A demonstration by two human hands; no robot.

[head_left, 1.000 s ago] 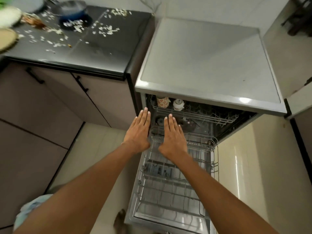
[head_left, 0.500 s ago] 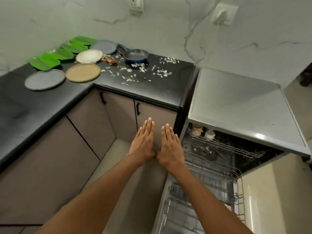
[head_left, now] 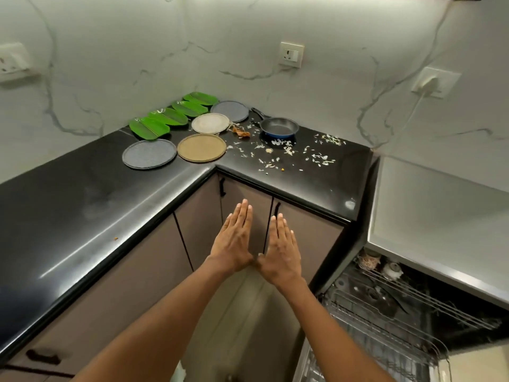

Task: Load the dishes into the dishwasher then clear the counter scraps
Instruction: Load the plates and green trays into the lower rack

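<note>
Both my left hand (head_left: 234, 241) and right hand (head_left: 281, 248) are flat and empty; the plates (head_left: 202, 147) lie ahead on the counter (head_left: 82, 205), up-left, nearer my left.

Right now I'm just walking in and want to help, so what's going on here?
A person is holding both hands flat and empty, left hand beside right hand, in front of the cabinets. The dishwasher stands open with its racks out. Four plates, a pan and green leaves sit on the counter, with scraps scattered near the pan.
</note>
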